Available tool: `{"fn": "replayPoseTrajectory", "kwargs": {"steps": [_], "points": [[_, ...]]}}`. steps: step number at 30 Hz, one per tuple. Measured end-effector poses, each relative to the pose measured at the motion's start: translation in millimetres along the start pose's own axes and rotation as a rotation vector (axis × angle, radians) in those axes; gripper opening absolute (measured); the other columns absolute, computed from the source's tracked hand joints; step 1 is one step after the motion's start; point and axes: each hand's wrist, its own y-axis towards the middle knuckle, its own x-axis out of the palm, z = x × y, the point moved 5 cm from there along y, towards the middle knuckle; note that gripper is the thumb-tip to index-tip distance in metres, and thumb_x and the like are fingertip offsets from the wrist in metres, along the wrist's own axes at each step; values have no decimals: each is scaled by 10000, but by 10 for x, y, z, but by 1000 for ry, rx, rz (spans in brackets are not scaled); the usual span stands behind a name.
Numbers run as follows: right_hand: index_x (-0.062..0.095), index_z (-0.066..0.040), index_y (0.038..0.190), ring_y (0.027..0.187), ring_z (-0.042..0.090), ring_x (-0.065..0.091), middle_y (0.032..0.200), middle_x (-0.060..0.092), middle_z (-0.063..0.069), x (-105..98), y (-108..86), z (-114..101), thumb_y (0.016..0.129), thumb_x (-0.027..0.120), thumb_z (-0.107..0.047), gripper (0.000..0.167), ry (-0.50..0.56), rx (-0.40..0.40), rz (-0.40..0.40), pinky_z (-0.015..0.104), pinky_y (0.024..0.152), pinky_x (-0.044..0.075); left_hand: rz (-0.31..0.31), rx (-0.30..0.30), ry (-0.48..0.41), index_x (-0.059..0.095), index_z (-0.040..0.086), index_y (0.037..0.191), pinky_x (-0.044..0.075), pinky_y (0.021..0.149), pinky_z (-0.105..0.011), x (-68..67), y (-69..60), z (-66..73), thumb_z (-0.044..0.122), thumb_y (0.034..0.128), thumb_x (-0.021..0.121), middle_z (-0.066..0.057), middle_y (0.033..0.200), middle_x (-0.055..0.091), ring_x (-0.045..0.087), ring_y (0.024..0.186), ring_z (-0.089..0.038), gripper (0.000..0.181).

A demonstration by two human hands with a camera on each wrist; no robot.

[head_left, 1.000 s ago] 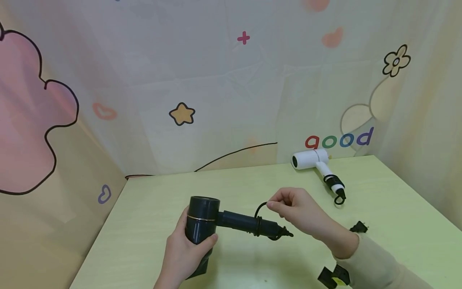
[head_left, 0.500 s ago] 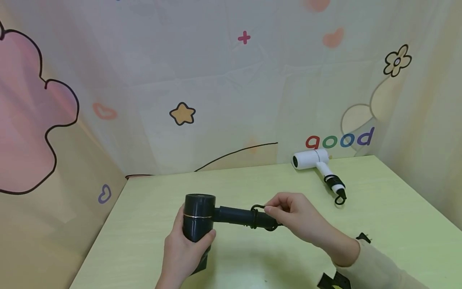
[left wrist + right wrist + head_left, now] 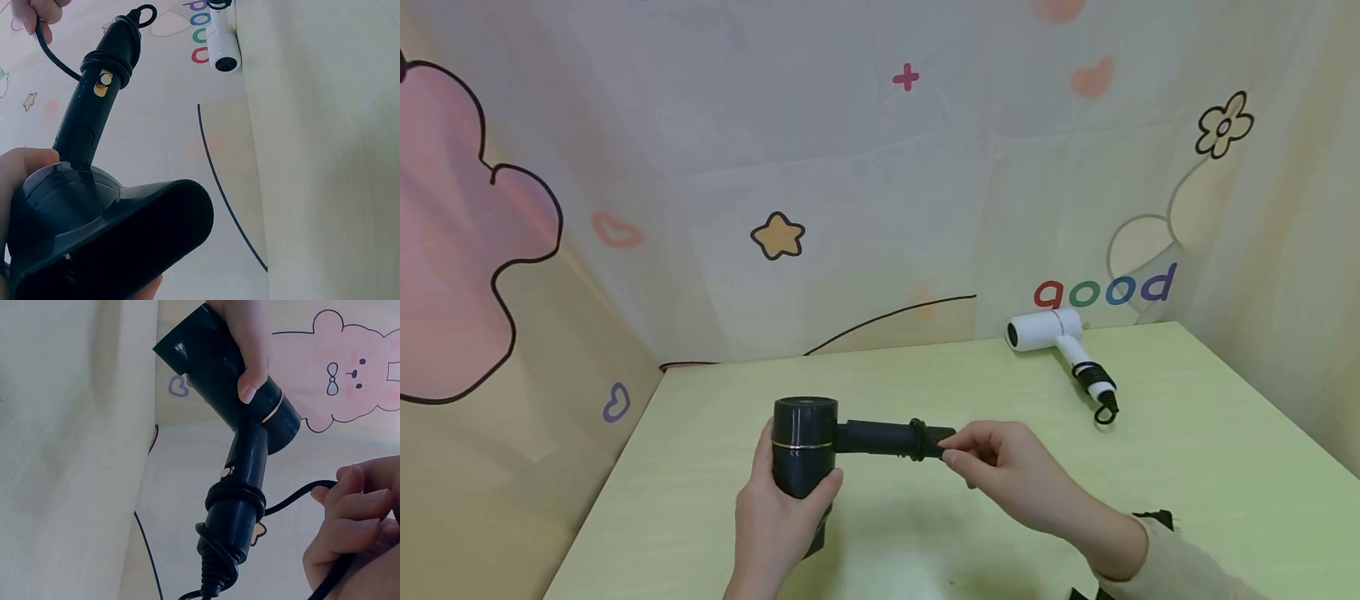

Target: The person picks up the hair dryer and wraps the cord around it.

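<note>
A dark hair dryer (image 3: pixel 805 446) is held up above the table, its barrel upright and its handle (image 3: pixel 880 437) pointing right. My left hand (image 3: pixel 778 508) grips the barrel, thumb on the near side. Around the handle's lower part the black cord (image 3: pixel 234 499) is wound in several turns, beside a light-coloured button (image 3: pixel 226 471). My right hand (image 3: pixel 1011 475) pinches a free stretch of that cord near the handle's end. In the right wrist view, more cord runs out below the curled fingers (image 3: pixel 350 534). The plug is not seen.
A white hair dryer (image 3: pixel 1045 331) with black cord wound on its handle lies at the table's back right. Dark objects (image 3: pixel 1157 518) show partly behind the right sleeve (image 3: pixel 1172 562). A printed curtain (image 3: pixel 865 208) hangs behind the table (image 3: pixel 700 483).
My right hand has moved down and slightly left with the cord, round to the handle's end. The left hand has shifted the dark hair dryer slightly left and levelled its handle.
</note>
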Motion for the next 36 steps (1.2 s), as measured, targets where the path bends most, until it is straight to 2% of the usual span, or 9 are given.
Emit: {"fn": "replayPoseTrajectory", "kwargs": {"steps": [8, 16, 22, 26, 31, 36], "points": [[697, -64, 1054, 553, 52, 475, 708, 571, 13, 124, -83, -40, 918, 611, -191, 204, -52, -75, 24, 209, 461, 380, 34, -8, -29, 266, 179, 1478, 556, 667, -391, -20, 17, -7, 283, 758, 784, -138, 1101, 643, 655, 827, -242, 892], [694, -38, 1103, 526, 5, 399, 684, 558, -35, 223, -108, -65, 925, 599, -164, 238, -92, -151, 46, 191, 450, 363, 65, 33, -60, 288, 218, 1460, 533, 618, -330, -15, 34, 22, 260, 756, 786, -112, 1041, 659, 648, 788, -216, 864], [663, -9, 1158, 515, -21, 364, 684, 556, -54, 302, -112, -56, 934, 583, -147, 275, -94, -203, 39, 177, 447, 356, 105, 45, -72, 283, 221, 1466, 541, 649, -359, -33, 37, 35, 268, 761, 781, -109, 1059, 662, 660, 817, -231, 864], [624, -16, 1220, 504, -29, 339, 663, 521, -67, 354, -118, -23, 948, 563, -159, 313, -83, -200, 26, 171, 446, 345, 134, 40, -87, 302, 229, 1456, 543, 677, -381, -52, 52, 44, 250, 754, 785, -87, 1066, 656, 660, 827, -244, 852], [624, -17, 1220, 509, -24, 372, 682, 560, -56, 428, -150, 69, 956, 552, -187, 321, -43, -170, -12, 177, 453, 370, 173, 9, -101, 297, 221, 1463, 530, 706, -392, -109, 75, 43, 273, 770, 770, -89, 1093, 634, 650, 857, -257, 841], [634, -30, 1211, 523, -11, 399, 701, 576, -41, 487, -175, 196, 961, 546, -216, 324, -12, -126, -47, 186, 472, 393, 197, -18, -132, 330, 261, 1439, 490, 701, -345, -180, 108, 34, 309, 773, 766, -56, 1069, 618, 630, 862, -248, 798]]}}
